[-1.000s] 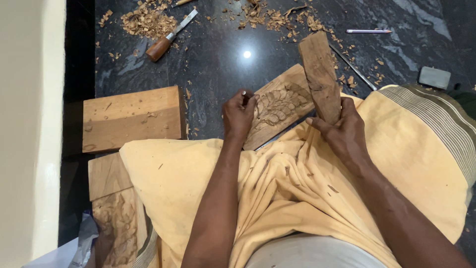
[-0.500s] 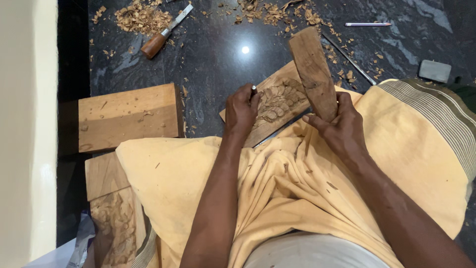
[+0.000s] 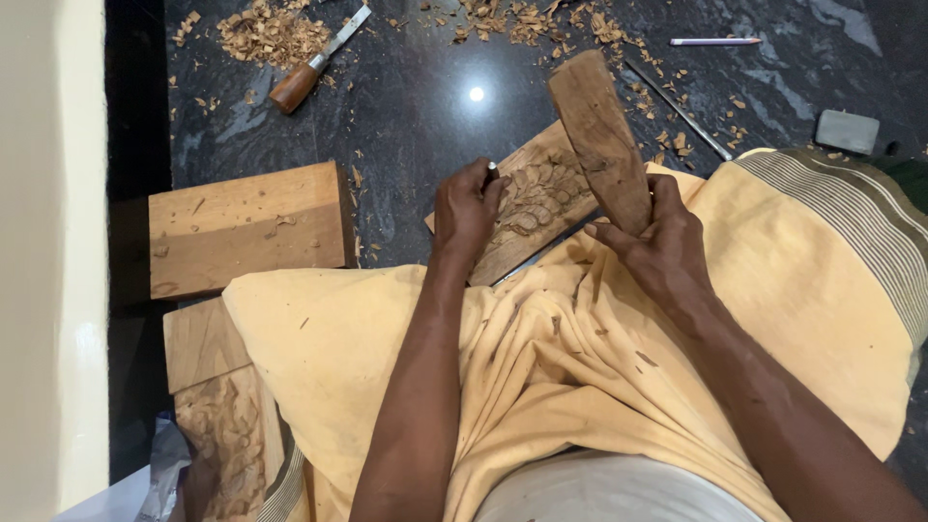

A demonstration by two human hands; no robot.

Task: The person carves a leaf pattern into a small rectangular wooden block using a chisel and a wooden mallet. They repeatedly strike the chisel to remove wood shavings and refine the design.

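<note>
The right hand (image 3: 667,246) has swung the wooden mallet (image 3: 604,140) from leaning right to leaning left, its head now above the carved panel (image 3: 536,198). The left hand (image 3: 467,208) has slid slightly up the panel with its chisel (image 3: 492,170).

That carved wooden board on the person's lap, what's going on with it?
A person seated on a dark floor is carving it. The left hand holds a small chisel against the carved board; the right hand grips a wooden mallet raised above it. Wood shavings and another chisel lie nearby.
</note>
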